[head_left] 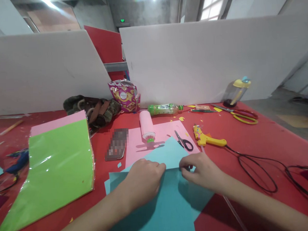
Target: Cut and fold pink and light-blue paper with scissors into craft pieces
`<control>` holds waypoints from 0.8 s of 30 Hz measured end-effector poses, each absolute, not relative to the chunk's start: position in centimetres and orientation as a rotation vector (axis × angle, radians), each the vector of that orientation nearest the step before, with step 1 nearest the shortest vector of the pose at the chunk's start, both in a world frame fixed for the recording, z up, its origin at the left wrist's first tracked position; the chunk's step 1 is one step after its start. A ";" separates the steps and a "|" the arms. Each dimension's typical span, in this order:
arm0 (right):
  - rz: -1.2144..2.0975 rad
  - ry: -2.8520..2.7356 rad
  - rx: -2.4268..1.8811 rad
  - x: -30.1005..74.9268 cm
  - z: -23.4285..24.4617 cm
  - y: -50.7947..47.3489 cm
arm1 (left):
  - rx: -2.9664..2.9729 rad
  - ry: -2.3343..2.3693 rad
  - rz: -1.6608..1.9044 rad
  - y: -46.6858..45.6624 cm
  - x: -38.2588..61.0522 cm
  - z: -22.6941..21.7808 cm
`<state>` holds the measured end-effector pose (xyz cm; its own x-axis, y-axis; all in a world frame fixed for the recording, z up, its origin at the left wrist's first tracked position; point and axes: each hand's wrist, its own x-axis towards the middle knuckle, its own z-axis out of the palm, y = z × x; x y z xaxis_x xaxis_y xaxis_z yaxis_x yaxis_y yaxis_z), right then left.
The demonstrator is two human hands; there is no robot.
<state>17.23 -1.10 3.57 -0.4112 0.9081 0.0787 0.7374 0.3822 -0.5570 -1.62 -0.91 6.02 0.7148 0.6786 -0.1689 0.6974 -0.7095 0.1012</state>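
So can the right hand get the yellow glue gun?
Probably yes: the yellow glue gun lies just beyond the right hand, and nothing seems to block the way. It would likely have to leave the blue paper first.

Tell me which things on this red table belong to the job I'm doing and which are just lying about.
Likely part of the job:
blue paper, touched by the left hand and right hand
black-handled scissors, close by
yellow glue gun, close by
pink-wrapped bottle, beyond the paper

Apparently just lying about:
phone
snack bag
green bottle on its side
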 end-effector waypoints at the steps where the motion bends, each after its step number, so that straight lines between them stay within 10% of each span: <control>1: 0.667 -2.261 -1.455 17.3 3.7 -0.9 | 2.766 1.121 -0.176 -0.9 -1.7 6.1; 24: -0.019 -2.676 -1.049 15.7 2.3 -1.7 | 2.766 1.098 -0.119 -1.2 -0.9 4.9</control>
<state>15.74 -1.72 2.26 -0.7029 0.6657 0.2505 0.6691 0.7384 -0.0845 -0.90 -1.25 4.88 0.7266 0.6739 -0.1336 0.6869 -0.7165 0.1218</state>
